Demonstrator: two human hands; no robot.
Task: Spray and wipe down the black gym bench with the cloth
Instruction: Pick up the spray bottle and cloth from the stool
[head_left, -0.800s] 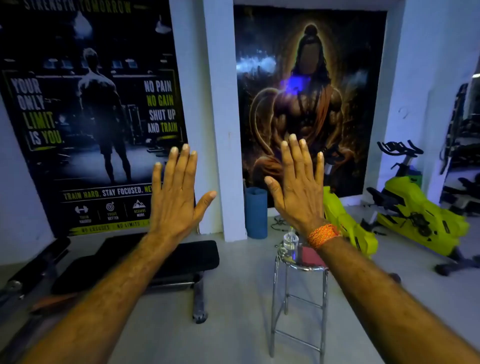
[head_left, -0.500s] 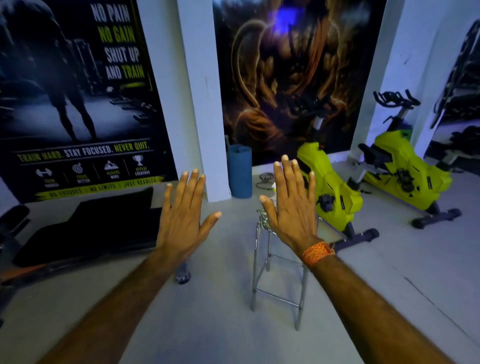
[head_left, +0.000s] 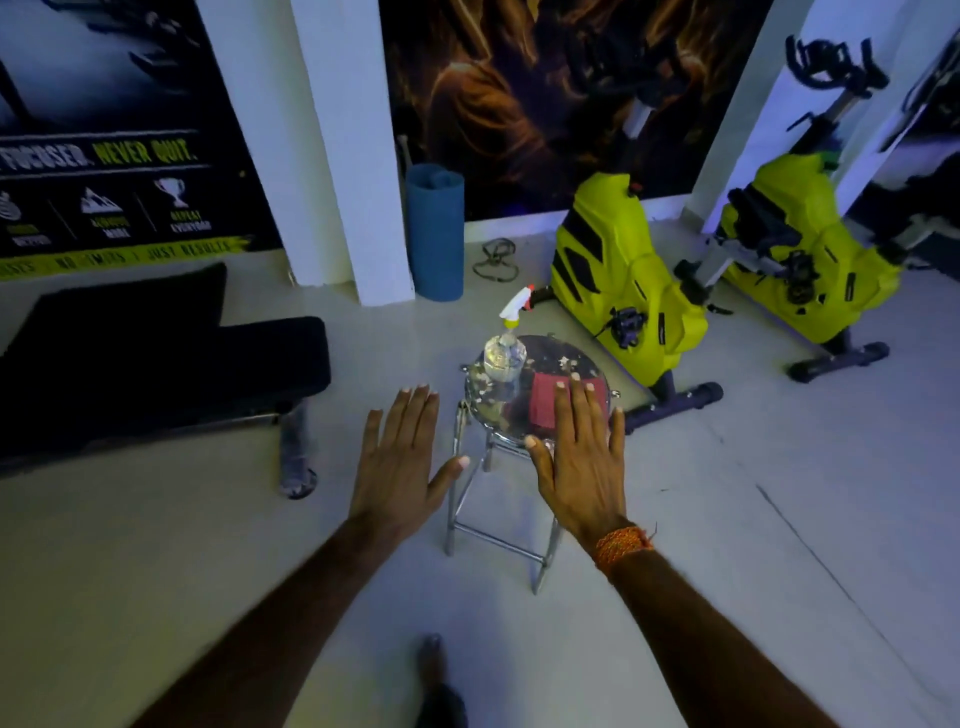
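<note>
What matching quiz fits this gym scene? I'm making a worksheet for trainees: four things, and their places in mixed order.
Things:
1. spray bottle
2. cloth
3. bench
4. mat

Places:
A. rolled, upright by the pillar
B. on the floor, left of the stool
C. flat on the stool, right side
D. upright on the stool, left side

Pairs: 1-D, 2-C, 3-B, 4-A

Dim bluish light, soft blur, bowed edges.
</note>
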